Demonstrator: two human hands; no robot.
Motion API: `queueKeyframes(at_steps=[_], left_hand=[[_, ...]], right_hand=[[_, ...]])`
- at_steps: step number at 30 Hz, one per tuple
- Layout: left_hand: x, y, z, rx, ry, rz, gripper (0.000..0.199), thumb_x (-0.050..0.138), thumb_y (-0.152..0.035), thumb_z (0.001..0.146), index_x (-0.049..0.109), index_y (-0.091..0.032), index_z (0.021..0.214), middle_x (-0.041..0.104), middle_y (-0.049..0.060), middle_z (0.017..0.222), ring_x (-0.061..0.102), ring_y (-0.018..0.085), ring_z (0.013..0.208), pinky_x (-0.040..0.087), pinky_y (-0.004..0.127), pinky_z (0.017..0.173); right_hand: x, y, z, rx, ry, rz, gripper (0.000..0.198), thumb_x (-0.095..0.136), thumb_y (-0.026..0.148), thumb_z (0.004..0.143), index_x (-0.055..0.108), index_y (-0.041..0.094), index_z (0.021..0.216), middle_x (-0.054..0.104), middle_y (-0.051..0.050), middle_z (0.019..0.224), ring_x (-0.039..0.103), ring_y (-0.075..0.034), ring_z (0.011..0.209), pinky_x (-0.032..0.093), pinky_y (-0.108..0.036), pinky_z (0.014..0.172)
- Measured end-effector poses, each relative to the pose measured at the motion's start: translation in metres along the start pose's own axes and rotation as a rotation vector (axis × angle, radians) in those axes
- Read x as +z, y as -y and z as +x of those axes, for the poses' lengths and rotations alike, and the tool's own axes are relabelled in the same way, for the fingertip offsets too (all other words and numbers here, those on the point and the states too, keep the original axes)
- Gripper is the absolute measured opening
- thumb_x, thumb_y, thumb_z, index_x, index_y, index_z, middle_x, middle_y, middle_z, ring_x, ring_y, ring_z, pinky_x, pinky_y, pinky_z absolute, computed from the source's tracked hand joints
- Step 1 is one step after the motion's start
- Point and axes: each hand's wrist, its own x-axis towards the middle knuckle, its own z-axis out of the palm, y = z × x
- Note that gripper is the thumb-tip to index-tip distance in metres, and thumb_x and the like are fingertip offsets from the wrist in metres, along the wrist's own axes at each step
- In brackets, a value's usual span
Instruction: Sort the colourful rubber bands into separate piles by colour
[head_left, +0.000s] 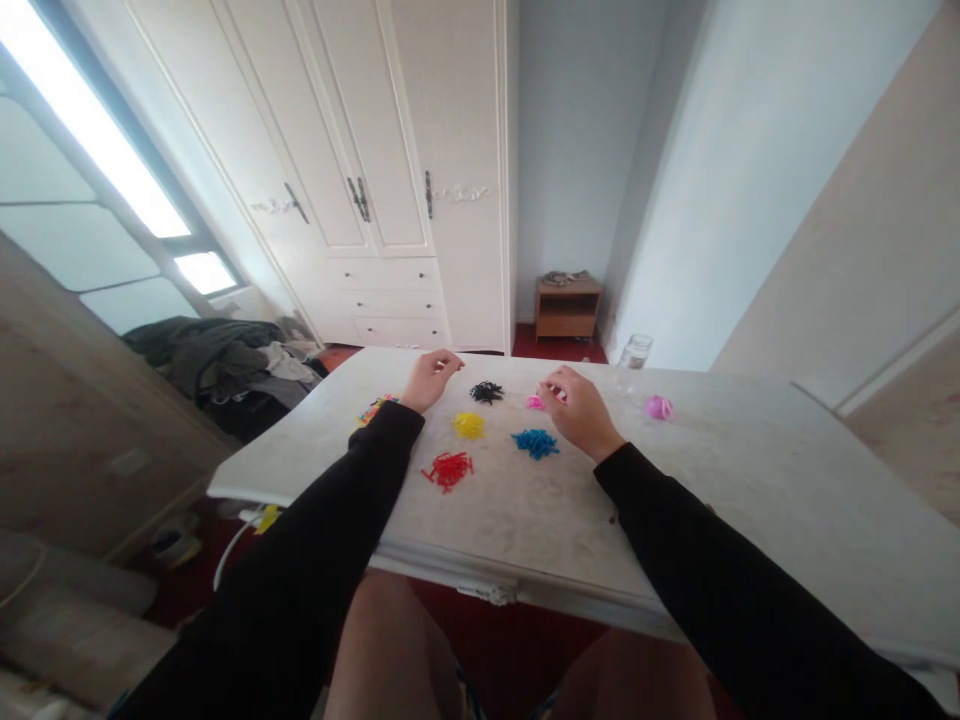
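Observation:
My left hand (pixel 433 379) hovers near the far edge of the table, left of a small pile of black pieces (pixel 487 392). Its fingers are pinched together; whatever is between them is too small to make out. My right hand (pixel 577 408) is closed beside a pile of pink pieces (pixel 535 402), which it partly covers. What its fingertips hold, if anything, does not show. Closer to me lie piles of yellow pieces (pixel 469 426), blue pieces (pixel 535 443) and red, short stick-like pieces (pixel 448 470). Behind my left wrist is a multicoloured heap (pixel 375 408), partly hidden by the sleeve.
A clear glass jar (pixel 634 354) stands at the table's far edge, with a pink-purple ball-like thing (pixel 659 407) to its right. The white table (pixel 720 540) fills the space before me. Beyond are a white wardrobe (pixel 390 130) and a small wooden cabinet (pixel 568 310). Dark clothes (pixel 210 360) lie piled at left.

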Motion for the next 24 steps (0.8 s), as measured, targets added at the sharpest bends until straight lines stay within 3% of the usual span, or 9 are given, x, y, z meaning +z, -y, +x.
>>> queueKeyframes(at_steps=[4, 9, 11, 15, 19, 24], left_hand=[[-0.017, -0.008, 0.003, -0.067, -0.162, -0.108, 0.032, 0.064, -0.048, 0.079, 0.07, -0.017, 0.078, 0.072, 0.006, 0.08, 0.065, 0.018, 0.081, 0.052, 0.03, 0.081], [-0.075, -0.014, -0.007, -0.122, -0.235, -0.094, 0.029, 0.073, -0.044, 0.07, 0.072, -0.015, 0.077, 0.069, 0.004, 0.071, 0.06, 0.014, 0.068, 0.05, 0.027, 0.072], [-0.101, -0.009, -0.017, -0.16, -0.18, 0.012, 0.031, 0.075, -0.045, 0.069, 0.073, -0.015, 0.075, 0.07, 0.005, 0.067, 0.059, 0.015, 0.064, 0.048, 0.028, 0.067], [-0.136, 0.007, -0.042, -0.183, 0.063, 0.313, 0.031, 0.078, -0.046, 0.066, 0.077, -0.015, 0.069, 0.073, 0.007, 0.065, 0.061, 0.018, 0.063, 0.047, 0.029, 0.064], [-0.141, 0.015, -0.057, -0.201, 0.167, 0.383, 0.034, 0.076, -0.048, 0.069, 0.081, -0.016, 0.076, 0.078, 0.008, 0.075, 0.067, 0.021, 0.071, 0.05, 0.031, 0.071], [-0.12, 0.018, -0.057, -0.124, 0.233, 0.542, 0.033, 0.072, -0.045, 0.073, 0.085, -0.019, 0.088, 0.079, 0.007, 0.082, 0.066, 0.02, 0.075, 0.049, 0.028, 0.071]], right_hand=[[-0.001, -0.006, 0.0, 0.013, 0.014, -0.022, 0.026, 0.051, 0.03, 0.096, 0.063, 0.02, 0.075, 0.062, -0.005, 0.085, 0.059, -0.02, 0.079, 0.042, -0.032, 0.072], [-0.001, -0.009, 0.0, -0.001, 0.008, -0.019, 0.026, 0.051, 0.03, 0.096, 0.063, 0.02, 0.075, 0.064, -0.006, 0.086, 0.059, -0.02, 0.078, 0.041, -0.032, 0.071], [0.0, -0.011, 0.0, -0.001, 0.011, -0.02, 0.026, 0.051, 0.03, 0.095, 0.063, 0.02, 0.074, 0.063, -0.006, 0.084, 0.058, -0.019, 0.076, 0.04, -0.032, 0.07], [0.004, -0.014, 0.0, -0.009, 0.024, -0.031, 0.027, 0.051, 0.029, 0.094, 0.062, 0.02, 0.071, 0.063, -0.007, 0.083, 0.057, -0.02, 0.076, 0.041, -0.032, 0.071], [0.006, -0.016, 0.0, -0.033, 0.034, -0.039, 0.027, 0.051, 0.031, 0.094, 0.062, 0.02, 0.072, 0.064, -0.008, 0.084, 0.059, -0.021, 0.077, 0.041, -0.033, 0.072], [0.005, -0.02, 0.0, -0.019, 0.034, -0.049, 0.027, 0.051, 0.032, 0.093, 0.064, 0.02, 0.073, 0.065, -0.008, 0.084, 0.059, -0.022, 0.078, 0.041, -0.033, 0.072]])
